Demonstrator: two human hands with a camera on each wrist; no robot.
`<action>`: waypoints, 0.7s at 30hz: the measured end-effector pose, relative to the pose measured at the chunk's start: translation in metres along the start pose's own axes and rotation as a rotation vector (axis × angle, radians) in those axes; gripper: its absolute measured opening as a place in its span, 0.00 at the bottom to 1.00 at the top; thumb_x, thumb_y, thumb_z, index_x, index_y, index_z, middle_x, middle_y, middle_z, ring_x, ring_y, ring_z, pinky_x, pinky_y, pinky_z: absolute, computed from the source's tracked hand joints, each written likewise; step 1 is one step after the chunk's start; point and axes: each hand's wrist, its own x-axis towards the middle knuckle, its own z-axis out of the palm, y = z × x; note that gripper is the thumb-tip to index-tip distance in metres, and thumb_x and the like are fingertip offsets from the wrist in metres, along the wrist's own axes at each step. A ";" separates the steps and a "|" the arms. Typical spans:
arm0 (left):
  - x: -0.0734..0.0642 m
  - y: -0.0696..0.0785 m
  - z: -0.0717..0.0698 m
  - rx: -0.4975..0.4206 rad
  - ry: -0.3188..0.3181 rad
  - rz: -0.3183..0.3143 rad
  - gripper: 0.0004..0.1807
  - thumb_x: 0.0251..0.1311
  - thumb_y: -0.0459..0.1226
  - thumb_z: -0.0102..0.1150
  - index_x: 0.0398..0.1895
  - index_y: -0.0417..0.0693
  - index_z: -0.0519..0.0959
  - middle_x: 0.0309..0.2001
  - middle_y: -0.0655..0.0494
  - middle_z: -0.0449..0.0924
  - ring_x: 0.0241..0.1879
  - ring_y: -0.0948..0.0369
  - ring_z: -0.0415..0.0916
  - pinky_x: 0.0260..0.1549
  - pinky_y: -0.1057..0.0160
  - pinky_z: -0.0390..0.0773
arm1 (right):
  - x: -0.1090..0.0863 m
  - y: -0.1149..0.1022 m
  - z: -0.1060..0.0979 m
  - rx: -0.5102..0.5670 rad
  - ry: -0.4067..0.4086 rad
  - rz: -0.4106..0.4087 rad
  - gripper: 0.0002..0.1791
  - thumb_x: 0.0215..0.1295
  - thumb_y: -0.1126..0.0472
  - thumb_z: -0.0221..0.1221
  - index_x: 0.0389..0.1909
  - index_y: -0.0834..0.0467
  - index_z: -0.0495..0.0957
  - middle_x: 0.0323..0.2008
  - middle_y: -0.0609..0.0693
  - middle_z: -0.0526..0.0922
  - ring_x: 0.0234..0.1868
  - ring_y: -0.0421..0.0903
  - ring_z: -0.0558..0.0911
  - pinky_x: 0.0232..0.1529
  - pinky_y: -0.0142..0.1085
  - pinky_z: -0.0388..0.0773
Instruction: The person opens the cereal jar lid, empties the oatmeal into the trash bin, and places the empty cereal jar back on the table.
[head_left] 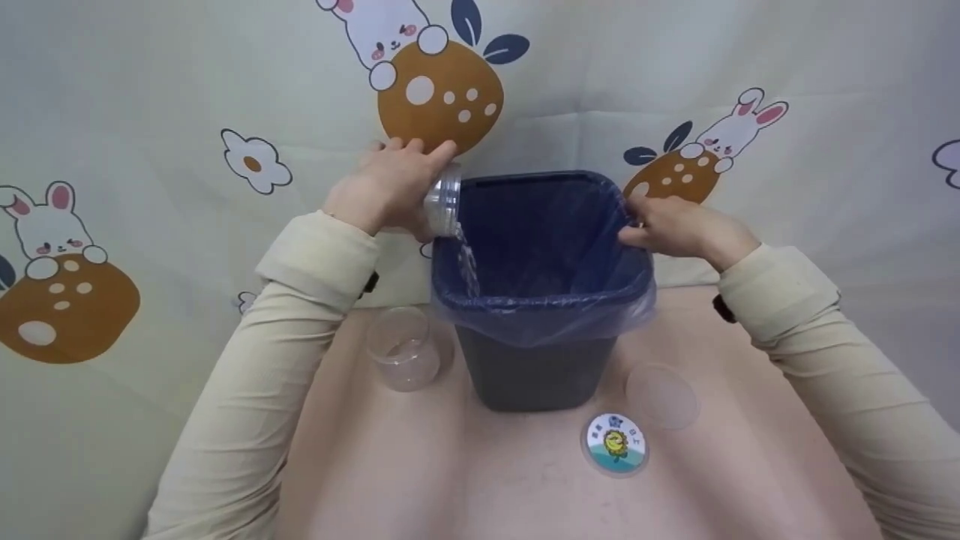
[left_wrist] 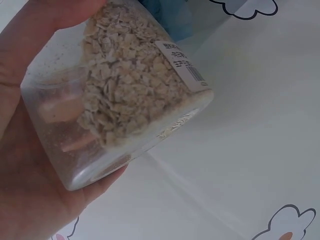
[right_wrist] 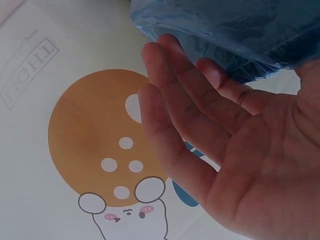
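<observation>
In the head view my left hand (head_left: 394, 184) grips a clear jar (head_left: 444, 199), tipped on its side at the left rim of a dark trash bin (head_left: 536, 367). A stream of oats (head_left: 466, 262) falls from its mouth into the bin. The left wrist view shows the oats (left_wrist: 130, 75) still in the jar, with a label on its wall. My right hand (head_left: 679, 229) holds the bin's right rim, over which a blue bag (right_wrist: 230, 35) is folded. In the right wrist view its index finger touches the bag; the other fingers extend loosely and the thumb is mostly hidden.
A clear open container (head_left: 405, 364) stands left of the bin on the pink table (head_left: 525, 487). A round lid with a sunflower picture (head_left: 615, 444) and a clear disc (head_left: 661, 396) lie at the front right. Behind hangs a rabbit-print cloth (head_left: 172, 82).
</observation>
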 end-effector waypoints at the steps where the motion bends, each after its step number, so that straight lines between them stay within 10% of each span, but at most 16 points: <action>1: 0.000 0.000 0.000 0.001 0.001 0.001 0.48 0.39 0.43 0.77 0.62 0.46 0.57 0.54 0.35 0.68 0.54 0.38 0.63 0.54 0.41 0.62 | 0.000 0.000 0.000 0.002 0.001 -0.003 0.17 0.66 0.57 0.50 0.46 0.68 0.66 0.34 0.61 0.76 0.34 0.57 0.75 0.41 0.53 0.72; 21: 0.000 0.000 -0.002 0.026 -0.008 0.000 0.47 0.40 0.42 0.75 0.62 0.45 0.57 0.54 0.36 0.69 0.53 0.38 0.65 0.54 0.41 0.65 | 0.001 0.001 0.000 0.011 -0.024 0.005 0.20 0.67 0.56 0.49 0.50 0.70 0.66 0.40 0.65 0.78 0.38 0.58 0.77 0.44 0.54 0.72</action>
